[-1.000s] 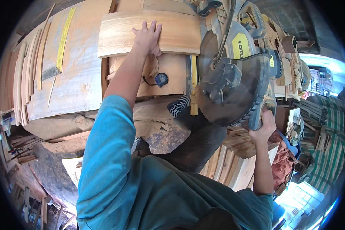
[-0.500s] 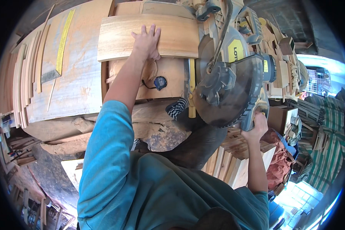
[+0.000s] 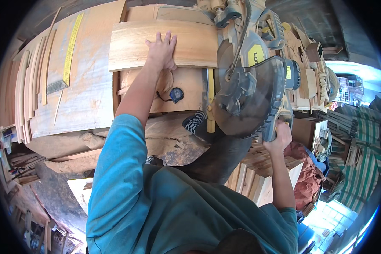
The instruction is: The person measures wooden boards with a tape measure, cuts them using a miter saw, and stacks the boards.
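My left hand (image 3: 161,51) lies flat on a wide, pale wooden board (image 3: 129,44), its fingers spread and pressing the top face. The board's right end reaches the blade (image 3: 225,57) of a miter saw (image 3: 252,80). My right hand (image 3: 279,136) is wrapped round the saw handle (image 3: 268,134) at the near right. A see-through guard hides the lower blade, so I cannot tell how deep it sits in the board. Nearer me than the board, a blue tape measure (image 3: 176,95) rests on the wooden work surface.
A yellow and grey try square (image 3: 67,63) lies on the plywood sheet (image 3: 89,80) at the left, beside several thin wood strips (image 3: 27,91). Stacked timber (image 3: 258,173) stands below the saw, close to my leg. A yellow strip (image 3: 210,99) runs along the saw base.
The saw handle and my right hand have shifted slightly up and left in view. My left hand keeps its place on the board, and the whole scene has moved a little.
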`<state>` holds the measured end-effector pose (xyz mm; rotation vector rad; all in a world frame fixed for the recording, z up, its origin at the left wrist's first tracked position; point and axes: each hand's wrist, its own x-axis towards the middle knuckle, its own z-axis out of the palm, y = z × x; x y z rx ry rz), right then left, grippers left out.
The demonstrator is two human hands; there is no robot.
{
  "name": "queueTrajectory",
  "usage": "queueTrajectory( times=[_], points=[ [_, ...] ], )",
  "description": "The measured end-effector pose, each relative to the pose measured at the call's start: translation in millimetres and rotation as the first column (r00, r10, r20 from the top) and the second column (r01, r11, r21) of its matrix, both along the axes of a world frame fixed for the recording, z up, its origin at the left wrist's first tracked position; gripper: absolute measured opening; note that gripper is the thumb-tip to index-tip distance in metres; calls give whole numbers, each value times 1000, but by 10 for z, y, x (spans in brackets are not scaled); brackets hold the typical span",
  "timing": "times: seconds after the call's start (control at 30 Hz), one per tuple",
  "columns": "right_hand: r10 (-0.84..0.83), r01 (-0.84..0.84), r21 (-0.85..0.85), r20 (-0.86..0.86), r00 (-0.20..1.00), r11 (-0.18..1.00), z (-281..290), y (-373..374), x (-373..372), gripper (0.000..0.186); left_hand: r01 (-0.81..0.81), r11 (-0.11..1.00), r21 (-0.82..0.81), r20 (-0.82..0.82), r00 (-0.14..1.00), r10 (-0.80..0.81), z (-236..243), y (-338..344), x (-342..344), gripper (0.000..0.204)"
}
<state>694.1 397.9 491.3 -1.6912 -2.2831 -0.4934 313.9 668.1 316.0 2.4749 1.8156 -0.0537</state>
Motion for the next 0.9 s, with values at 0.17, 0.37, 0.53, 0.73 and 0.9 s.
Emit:
queueTrajectory(
  times=[0.17, 0.37, 0.53, 0.73, 0.9],
  points=[
    [4, -4, 5, 14, 1000, 1000, 11, 65, -7, 42, 8, 1000, -3, -10, 1000, -8, -6, -8, -3, 129],
    [5, -5, 11, 15, 1000, 1000, -9, 160, 30, 40, 12, 1000, 2, -21, 1000, -12, -24, 3, 1, 128],
    [-27, 27, -10, -7, 1000, 1000, -10, 252, 19, 39, 15, 1000, 7, -12, 1000, -15, -21, 3, -4, 126],
    [-11, 10, 49, 27, 1000, 999, -5, 455, -12, 39, 17, 1000, 16, -7, 1000, -17, -28, -2, -7, 124],
    [-11, 11, 50, 7, 1000, 999, -5, 626, -39, 36, 20, 1000, 22, 5, 1000, -20, -29, -5, -16, 122]
  ],
)
